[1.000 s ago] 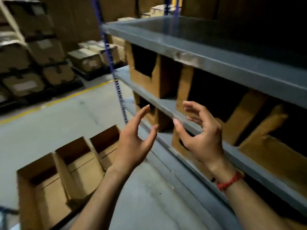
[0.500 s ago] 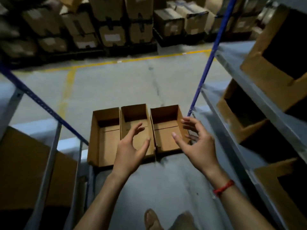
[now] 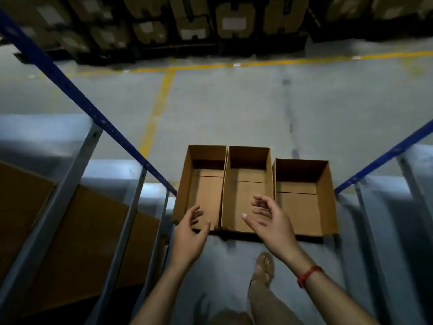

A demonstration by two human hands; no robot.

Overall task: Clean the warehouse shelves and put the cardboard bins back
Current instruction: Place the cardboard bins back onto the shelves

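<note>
Three cardboard bins (image 3: 246, 184) sit side by side on the floor (image 3: 234, 109) between the racks (image 3: 70, 86), all empty, none shelved yet. Your left hand (image 3: 189, 235) and right hand (image 3: 271, 224) reach over the near ends of the left and middle bins, fingers loosely spread, holding nothing. By the look of it, all three need lifting back.

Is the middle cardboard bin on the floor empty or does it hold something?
Empty. The middle bin stands open-topped and its bare cardboard bottom shows, nothing lying on it.
</note>
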